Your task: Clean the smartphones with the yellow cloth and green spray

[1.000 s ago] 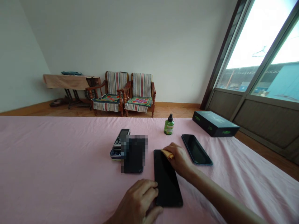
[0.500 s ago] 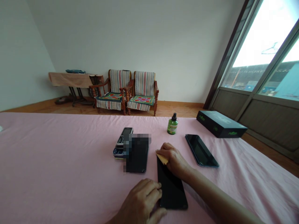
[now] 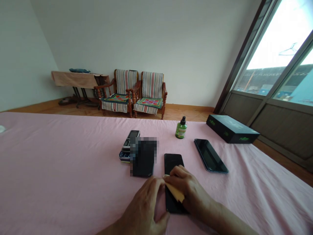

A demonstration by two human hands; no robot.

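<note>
**Colours at the work spot: yellow cloth on black smartphone, plain pink sheet beneath.**
Yellow cloth against black smartphone; pink sheet unpatterned. Bearings from the cloth: 12 o'clock, green bottle with black cap and pale label; 1 o'clock, black box with green markings; 2 o'clock, second smartphone, black with blue-green edge; 11 o'clock, reddish-brown wooden chairs, backs striped cream, red and green, seat pads patterned green, red and purple; 10 o'clock, tan table drape.
</note>
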